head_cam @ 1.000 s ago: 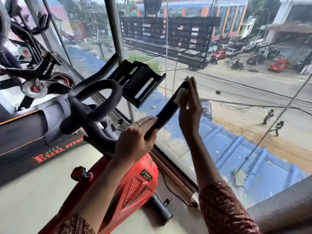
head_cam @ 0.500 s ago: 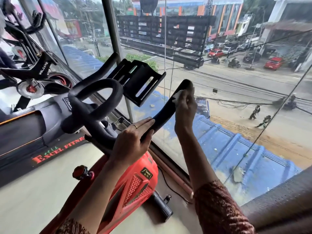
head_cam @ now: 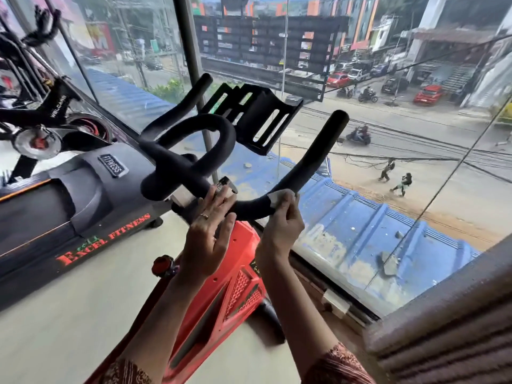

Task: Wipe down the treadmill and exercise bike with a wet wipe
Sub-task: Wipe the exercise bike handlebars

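The right hand [head_cam: 282, 228] pinched a white wet wipe [head_cam: 279, 197] round the lower bend of the right handlebar horn [head_cam: 315, 159] of the red exercise bike [head_cam: 235, 286], fingers curled over the foam. The left hand [head_cam: 209, 234] lay just beside it, fingers straight against the bar's centre, holding nothing. A black tablet holder [head_cam: 260, 120] stood behind the bars, near the window glass [head_cam: 360, 245]. The treadmill [head_cam: 69, 195] sat to the left.

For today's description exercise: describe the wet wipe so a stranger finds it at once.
Find the red exercise bike by the window. On its black handlebar, right side, the right hand pinches the wet wipe: the only white patch on dark foam.
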Available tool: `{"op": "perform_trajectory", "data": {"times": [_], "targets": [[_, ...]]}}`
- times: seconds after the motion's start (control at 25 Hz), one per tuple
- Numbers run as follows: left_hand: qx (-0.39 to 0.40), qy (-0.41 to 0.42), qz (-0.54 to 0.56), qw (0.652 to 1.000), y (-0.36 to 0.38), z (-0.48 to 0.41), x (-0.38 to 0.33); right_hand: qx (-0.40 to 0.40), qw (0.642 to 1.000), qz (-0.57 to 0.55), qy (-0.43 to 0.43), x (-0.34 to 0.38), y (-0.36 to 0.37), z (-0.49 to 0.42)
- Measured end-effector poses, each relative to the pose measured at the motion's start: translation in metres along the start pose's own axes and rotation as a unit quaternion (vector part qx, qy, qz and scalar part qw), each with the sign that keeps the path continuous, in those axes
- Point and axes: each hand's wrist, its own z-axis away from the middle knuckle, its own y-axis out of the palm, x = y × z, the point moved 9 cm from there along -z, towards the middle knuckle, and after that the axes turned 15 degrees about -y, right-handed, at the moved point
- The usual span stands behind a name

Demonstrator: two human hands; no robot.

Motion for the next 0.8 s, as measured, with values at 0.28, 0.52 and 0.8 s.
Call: {"op": "perform_trajectory", "data": {"times": [0.28, 0.52, 0.8], "targets": [[0.119, -0.122, 0.164, 0.972, -0.027, 0.012, 0.045, 0.089, 0.991, -0.037, 0.089, 0.0, 0.039, 0.096], [0.111, -0.32, 0.391, 0.856, -0.072, 0.018, 0.091, 0.106, 0.99, -0.079, 0.053, 0.019, 0.07, 0.125], [0.065, -0.358, 0.458, 0.811, -0.112, 0.019, 0.116, 0.117, 0.989, -0.054, 0.067, 0.018, 0.097, 0.144]]}}
